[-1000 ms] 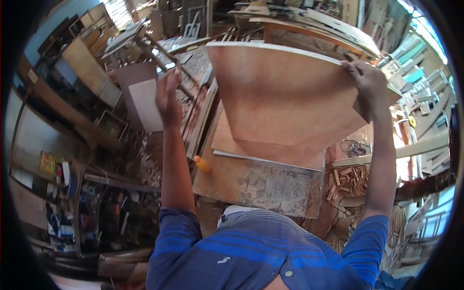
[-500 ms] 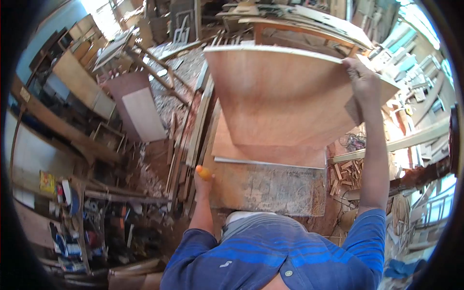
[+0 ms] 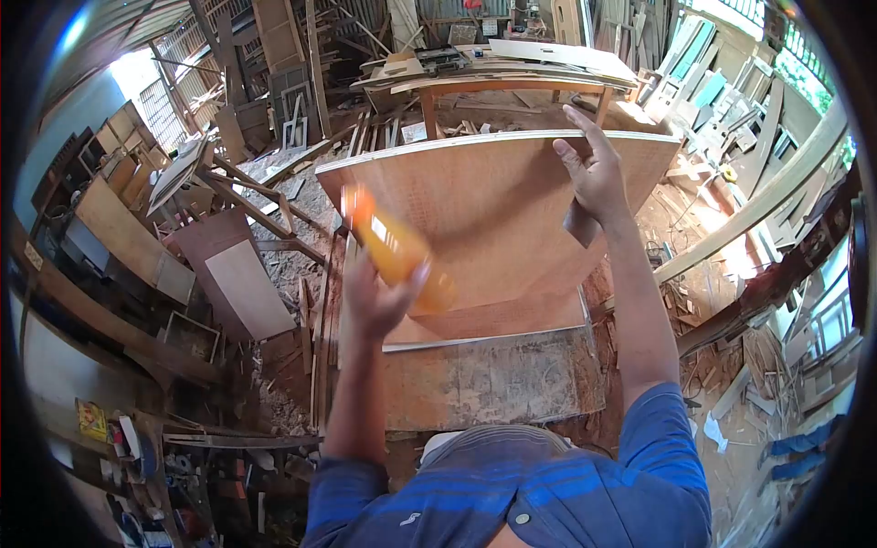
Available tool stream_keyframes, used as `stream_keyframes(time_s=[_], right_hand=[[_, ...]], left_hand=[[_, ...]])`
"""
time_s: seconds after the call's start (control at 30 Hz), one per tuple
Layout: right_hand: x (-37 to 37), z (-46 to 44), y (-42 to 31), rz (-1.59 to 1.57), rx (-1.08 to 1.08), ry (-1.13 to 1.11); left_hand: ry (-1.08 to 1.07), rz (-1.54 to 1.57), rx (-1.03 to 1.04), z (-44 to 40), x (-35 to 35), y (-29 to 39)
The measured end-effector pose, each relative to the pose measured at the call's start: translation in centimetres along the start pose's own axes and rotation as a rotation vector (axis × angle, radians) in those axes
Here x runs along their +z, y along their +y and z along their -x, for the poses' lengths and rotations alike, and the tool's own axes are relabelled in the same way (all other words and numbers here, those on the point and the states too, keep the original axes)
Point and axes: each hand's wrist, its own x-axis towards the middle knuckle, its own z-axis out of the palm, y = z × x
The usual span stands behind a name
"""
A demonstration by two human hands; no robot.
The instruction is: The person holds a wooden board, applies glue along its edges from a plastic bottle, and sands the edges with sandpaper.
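In the head view, my left hand (image 3: 375, 306) is wrapped round a yellow-orange squeeze bottle (image 3: 397, 247) with an orange cap, raised in front of a plywood panel (image 3: 493, 196) and blurred by motion. The panel leans upright, its pale edge at the top and its lower end above a plywood sheet. My right hand (image 3: 598, 178) is by the panel's upper right, thumb and upper fingers stretched out. Below its palm, a small flat brown piece (image 3: 580, 225) appears tucked in the lower fingers, which are mostly hidden.
A stained worktop (image 3: 493, 379) lies in front of my body. Behind the panel is a wooden table (image 3: 429, 102) loaded with boards. Wood beams (image 3: 767, 215) cross at right. Offcuts and leaning boards surround the area, with a shelf of clutter (image 3: 128, 438) at lower left.
My left hand has lifted the bottle from low at the left to the front of the panel. My right hand has loosened from the panel's top edge. The view has tilted up.
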Motion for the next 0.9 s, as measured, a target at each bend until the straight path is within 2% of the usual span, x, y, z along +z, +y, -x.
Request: stream_keyframes(time_s=[0.03, 0.07, 0.13, 0.23, 0.37, 0.57, 0.67, 0.73, 0.87, 0.9], right_hand=[[0.1, 0.2, 0.4, -0.114, 0.022, 0.007], [0.1, 0.4, 0.9, -0.092, -0.024, 0.007], [0.1, 0.6, 1.7, -0.047, -0.119, 0.014], [0.3, 1.5, 0.9, -0.184, -0.018, 0.0], [1.8, 2.2, -1.2, -0.678, -0.08, 0.079], [2.1, 2.5, -1.5, -0.793, 0.07, 0.304], [1.8, 2.4, -1.9, -0.925, 0.216, 0.376], [1.4, 1.9, -2.4, -0.99, 0.249, 0.394], [1.0, 1.6, -2.9, -1.001, 0.224, 0.39], [1.1, 1.8, -2.6, -0.989, 0.232, 0.387]], left_hand=[[-0.051, 0.068, -0.047, -2.9, 1.0, 2.6], [-0.102, 0.137, -0.089, -5.6, 2.3, 4.6], [-0.121, 0.299, -0.039, -10.3, 5.4, 6.5], [-0.178, 0.559, -0.033, -15.6, 9.8, 6.9], [-0.171, 0.614, -0.071, -17.1, 15.2, 5.7], [-0.278, 0.505, -0.119, -16.4, 16.7, 7.0], [-0.357, -0.141, -0.094, -15.6, 13.6, 8.6], [-0.272, -0.611, 0.104, -13.3, 10.1, 8.5], [0.188, -1.028, 0.222, -10.4, -0.1, 3.7], [0.211, -0.879, 0.146, -9.9, -1.9, 2.1]])
